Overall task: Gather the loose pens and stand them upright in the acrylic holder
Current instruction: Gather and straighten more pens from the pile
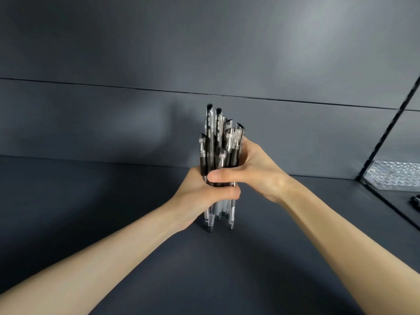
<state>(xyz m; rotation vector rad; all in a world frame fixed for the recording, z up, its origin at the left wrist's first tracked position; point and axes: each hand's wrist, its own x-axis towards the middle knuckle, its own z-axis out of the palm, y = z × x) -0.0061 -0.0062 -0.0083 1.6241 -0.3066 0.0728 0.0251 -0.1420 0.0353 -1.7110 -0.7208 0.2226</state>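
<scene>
1. The dark tabletop (91,201) offers open surface to the left of and in front of both forearms.
2. The wall (136,53) closes the far side just behind the pen bundle (218,151), which the left hand (197,194) and right hand (254,169) grip upright.
3. To the right, beyond a dark seam (382,142), the acrylic holder (394,176) stands by the wall, with a small dark object (415,201) near it.

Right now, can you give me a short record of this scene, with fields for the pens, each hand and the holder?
bundle of pens: upright, lower ends seem to rest on the dark table
left hand: grips the bundle low
right hand: grips it just above, thumb across the front
acrylic holder: far right, apart from the bundle, partly out of frame
task state: pens gathered, not yet in holder
</scene>
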